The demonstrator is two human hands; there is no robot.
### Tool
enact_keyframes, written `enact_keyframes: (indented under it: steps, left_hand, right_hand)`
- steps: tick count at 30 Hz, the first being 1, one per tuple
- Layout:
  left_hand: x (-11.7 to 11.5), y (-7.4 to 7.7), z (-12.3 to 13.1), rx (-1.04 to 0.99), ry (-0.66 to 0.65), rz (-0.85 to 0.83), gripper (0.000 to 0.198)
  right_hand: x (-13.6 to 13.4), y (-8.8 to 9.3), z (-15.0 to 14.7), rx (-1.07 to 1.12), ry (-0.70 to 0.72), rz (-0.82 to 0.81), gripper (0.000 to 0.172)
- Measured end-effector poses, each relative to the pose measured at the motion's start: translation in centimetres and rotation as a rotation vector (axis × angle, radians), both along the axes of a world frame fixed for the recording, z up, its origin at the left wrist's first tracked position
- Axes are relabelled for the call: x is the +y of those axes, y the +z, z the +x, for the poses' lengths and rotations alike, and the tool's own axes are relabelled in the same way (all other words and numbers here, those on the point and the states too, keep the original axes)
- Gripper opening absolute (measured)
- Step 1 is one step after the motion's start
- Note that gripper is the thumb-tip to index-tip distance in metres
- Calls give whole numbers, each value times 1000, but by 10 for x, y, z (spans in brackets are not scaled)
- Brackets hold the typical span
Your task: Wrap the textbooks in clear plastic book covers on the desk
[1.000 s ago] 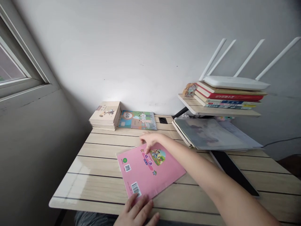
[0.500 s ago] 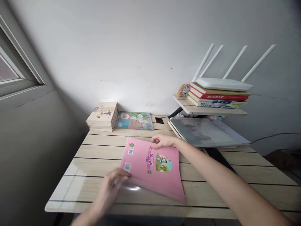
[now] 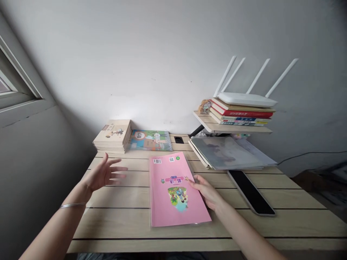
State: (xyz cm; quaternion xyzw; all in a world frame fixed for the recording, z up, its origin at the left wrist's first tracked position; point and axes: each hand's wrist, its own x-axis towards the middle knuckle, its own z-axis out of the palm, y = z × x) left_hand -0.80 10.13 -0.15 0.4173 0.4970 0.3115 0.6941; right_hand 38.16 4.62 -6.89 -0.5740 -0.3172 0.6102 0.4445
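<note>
A pink book [image 3: 165, 206] in a clear plastic cover lies upside down to me near the middle of the desk. Its lettering, a small cartoon picture, a barcode and a QR code show on the upturned side. My right hand [image 3: 206, 191] grips its right edge, thumb on top and the other fingers partly hidden at the edge. To the left, apart from the book, my left hand [image 3: 105, 173] is raised over the desk with fingers spread and nothing in it; a thin bracelet circles the wrist.
Stacked beige books [image 3: 112, 135] and a blue textbook [image 3: 150, 140] stand at the back left. Plastic covers [image 3: 219, 151] lie under a small shelf [image 3: 233, 128], which bears books [image 3: 244, 113] and a white router [image 3: 246, 99]. A phone [image 3: 252, 193] rests at right.
The pink book has turned about a quarter turn on the desk. My left hand has let go and moved left; my right hand has shifted from the top edge to the right edge.
</note>
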Motion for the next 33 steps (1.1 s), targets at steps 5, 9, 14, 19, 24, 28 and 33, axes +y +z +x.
enact_keyframes:
  steps: [5, 9, 14, 19, 24, 28, 33]
  left_hand:
    - [-16, -9, 8, 296, 137, 96, 82]
    - [-14, -25, 8, 556, 217, 276, 86]
    - [-15, -27, 7, 1133, 181, 467, 79]
    - [-45, -17, 56, 1475, 169, 893, 50]
    - [-98, -34, 151, 1022, -355, 1218, 37]
    - [-122, -56, 200, 980, -464, 1169, 48]
    - [-118, -68, 212, 1012, -415, 1090, 39]
  right_hand:
    - [-2, -4, -4, -24, -70, 29, 48]
    - [-1, -9, 0, -109, -101, 84, 46]
    - [2, -15, 12, -336, -70, 181, 43]
    - [4, -15, 29, -480, 40, 181, 33]
    - [-2, -20, 42, -599, -40, 140, 27]
    - [-11, -23, 47, -585, -136, 190, 34]
    - [-21, -19, 49, -501, -156, 294, 44]
